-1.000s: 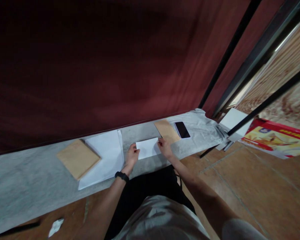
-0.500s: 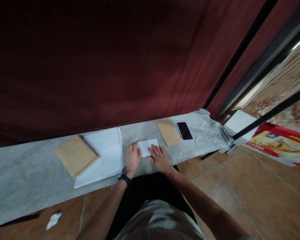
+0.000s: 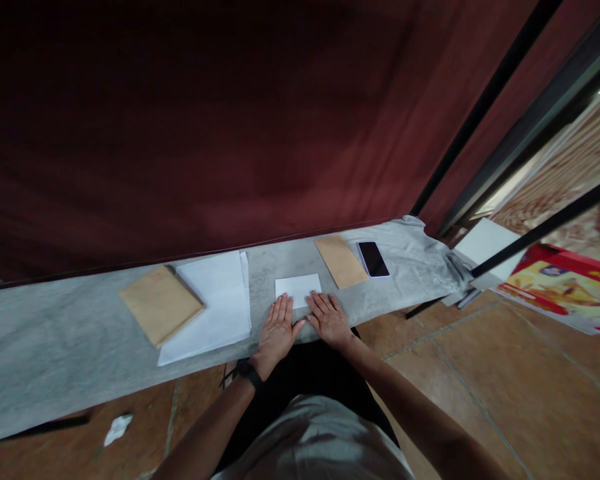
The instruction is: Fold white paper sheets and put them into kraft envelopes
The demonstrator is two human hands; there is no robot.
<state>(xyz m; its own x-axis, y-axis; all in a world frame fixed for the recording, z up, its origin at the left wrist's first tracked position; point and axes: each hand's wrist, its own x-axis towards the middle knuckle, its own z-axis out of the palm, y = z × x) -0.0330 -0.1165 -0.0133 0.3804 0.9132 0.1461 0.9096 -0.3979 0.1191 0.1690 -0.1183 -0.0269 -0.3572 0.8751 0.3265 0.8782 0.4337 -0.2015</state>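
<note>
A small white folded-looking sheet of paper (image 3: 297,288) lies flat on the grey cloth-covered bench (image 3: 275,263). My left hand (image 3: 279,328) rests flat with its fingertips at the paper's near left edge, fingers stretched out. On the near right edge lies my right hand (image 3: 329,320), palm down, with fingers spread. The two thumbs come close together in front of the paper. Right of the paper is a single brown envelope (image 3: 341,261). To the left, a stack of larger white sheets (image 3: 220,303) sits partly under a pile of brown envelopes (image 3: 161,303).
A dark phone (image 3: 373,259) lies beside the single envelope. The bench runs along a dark red wall (image 3: 255,167). On the right are a black pole (image 3: 545,230) and a red and yellow box (image 3: 565,287). A crumpled white scrap (image 3: 117,429) is on the tiled floor.
My left hand has moved from the paper's left side to its near edge and flattened out. My right hand has slid slightly toward me. More of the paper shows.
</note>
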